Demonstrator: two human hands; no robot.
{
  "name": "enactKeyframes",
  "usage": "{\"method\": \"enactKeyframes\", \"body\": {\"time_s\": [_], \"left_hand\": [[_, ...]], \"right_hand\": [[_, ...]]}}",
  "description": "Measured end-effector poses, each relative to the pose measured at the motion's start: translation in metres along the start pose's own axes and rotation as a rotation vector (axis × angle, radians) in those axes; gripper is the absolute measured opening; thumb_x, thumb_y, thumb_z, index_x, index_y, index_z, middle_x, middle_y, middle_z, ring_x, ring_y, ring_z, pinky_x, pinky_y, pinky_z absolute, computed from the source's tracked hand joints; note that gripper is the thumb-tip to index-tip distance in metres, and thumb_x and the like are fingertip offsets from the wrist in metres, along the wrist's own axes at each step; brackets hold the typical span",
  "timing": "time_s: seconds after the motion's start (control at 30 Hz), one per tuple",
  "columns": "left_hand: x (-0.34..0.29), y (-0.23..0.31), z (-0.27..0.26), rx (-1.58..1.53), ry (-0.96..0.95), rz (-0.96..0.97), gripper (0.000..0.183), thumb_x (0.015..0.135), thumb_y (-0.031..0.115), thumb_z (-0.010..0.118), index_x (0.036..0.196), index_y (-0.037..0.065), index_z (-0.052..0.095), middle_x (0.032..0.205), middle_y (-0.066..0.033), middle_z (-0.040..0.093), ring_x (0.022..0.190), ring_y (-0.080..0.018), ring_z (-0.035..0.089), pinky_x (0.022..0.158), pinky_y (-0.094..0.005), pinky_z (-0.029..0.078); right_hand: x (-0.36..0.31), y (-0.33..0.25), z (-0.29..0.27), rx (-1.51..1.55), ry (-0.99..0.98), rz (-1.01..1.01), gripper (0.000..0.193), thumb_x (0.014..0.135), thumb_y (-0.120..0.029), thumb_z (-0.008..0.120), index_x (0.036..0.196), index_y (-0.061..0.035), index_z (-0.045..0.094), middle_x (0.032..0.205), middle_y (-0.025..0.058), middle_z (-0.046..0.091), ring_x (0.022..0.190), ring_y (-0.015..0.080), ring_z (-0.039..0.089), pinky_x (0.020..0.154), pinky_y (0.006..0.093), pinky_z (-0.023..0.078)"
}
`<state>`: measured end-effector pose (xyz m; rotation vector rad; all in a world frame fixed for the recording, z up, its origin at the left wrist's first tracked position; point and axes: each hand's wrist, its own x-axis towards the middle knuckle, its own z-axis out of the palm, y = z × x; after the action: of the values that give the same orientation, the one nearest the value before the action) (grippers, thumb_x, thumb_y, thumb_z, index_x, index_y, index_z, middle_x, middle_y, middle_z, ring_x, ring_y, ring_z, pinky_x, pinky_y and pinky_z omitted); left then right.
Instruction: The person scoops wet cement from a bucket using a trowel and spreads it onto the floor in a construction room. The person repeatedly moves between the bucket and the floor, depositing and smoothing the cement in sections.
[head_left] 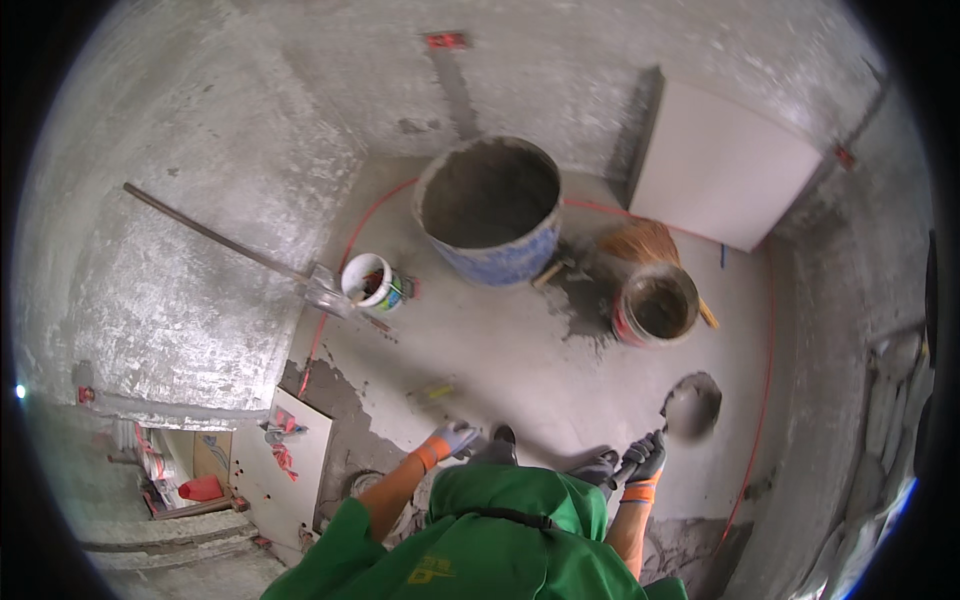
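Observation:
My right hand (643, 462), in a dark grey glove with an orange cuff, is closed round the dark handle of a mortar-caked tool. Its broad, roundish grey head (692, 408) is out ahead of the hand, above the floor and slightly blurred; whether it is a trowel or a scoop I cannot tell. In a grey glove with an orange cuff, my left hand (452, 440) hangs by my left shoe, fingers loosely extended and holding nothing. Nearest the tool stands a reddish bucket (628, 325) with grey, wet-looking stuff inside.
A large blue tub (490, 262) stands near the far wall. Left of it, a white bucket (350, 275) holds tools, beside a shovel (215, 235) against the wall. A broom (640, 240) lies behind the reddish bucket. A pale slab (720, 160) leans at far right.

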<state>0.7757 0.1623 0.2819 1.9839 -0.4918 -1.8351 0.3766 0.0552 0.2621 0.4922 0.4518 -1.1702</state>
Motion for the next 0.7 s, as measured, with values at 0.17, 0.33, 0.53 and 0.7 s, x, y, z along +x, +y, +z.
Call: {"method": "enactKeyframes", "body": {"time_s": [0.17, 0.33, 0.53, 0.7], "left_hand": [[-0.011, 0.072, -0.031, -0.073, -0.141, 0.396, 0.035, 0.087, 0.024, 0.056, 0.115, 0.003, 0.05, 0.093, -0.0122, 0.06, 0.08, -0.0163, 0.063, 0.065, -0.0272, 0.053], [0.025, 0.189, -0.041, -0.111, -0.351, 0.77, 0.036, 0.084, 0.02, 0.058, 0.116, 0.005, 0.051, 0.1, -0.0096, 0.059, 0.086, -0.0152, 0.06, 0.068, -0.0315, 0.05], [0.125, 0.304, -0.111, -0.522, -0.347, -0.012, 0.01, 0.081, 0.016, 0.059, 0.081, 0.008, 0.054, 0.066, -0.0032, 0.054, 0.052, -0.0146, 0.049, 0.047, -0.0268, 0.039], [0.158, 0.334, -0.208, -0.6, -0.805, 0.074, 0.009, 0.08, 0.014, 0.052, 0.073, 0.007, 0.053, 0.057, -0.0045, 0.047, 0.043, -0.0139, 0.041, 0.045, -0.0264, 0.038]], "right_hand": [[0.091, 0.134, 0.124, -0.65, 0.156, -0.005, 0.028, 0.089, -0.036, 0.05, 0.07, -0.0166, 0.044, 0.05, -0.0077, 0.029, 0.039, 0.0055, 0.03, 0.034, 0.0207, 0.026], [0.18, 0.248, 0.206, -0.975, -0.028, -0.191, 0.021, 0.088, -0.028, 0.052, 0.074, -0.0144, 0.045, 0.054, -0.0047, 0.036, 0.043, 0.0082, 0.035, 0.037, 0.0241, 0.031], [0.36, 0.322, 0.253, -0.91, 0.24, 0.197, 0.024, 0.086, -0.024, 0.051, 0.066, -0.0145, 0.041, 0.055, -0.0024, 0.038, 0.044, 0.0096, 0.036, 0.04, 0.0242, 0.031], [0.423, 0.37, 0.248, -0.589, 0.37, 0.322, 0.016, 0.084, -0.024, 0.054, 0.076, -0.0111, 0.049, 0.057, -0.0001, 0.045, 0.047, 0.0139, 0.044, 0.045, 0.0295, 0.038]]}}
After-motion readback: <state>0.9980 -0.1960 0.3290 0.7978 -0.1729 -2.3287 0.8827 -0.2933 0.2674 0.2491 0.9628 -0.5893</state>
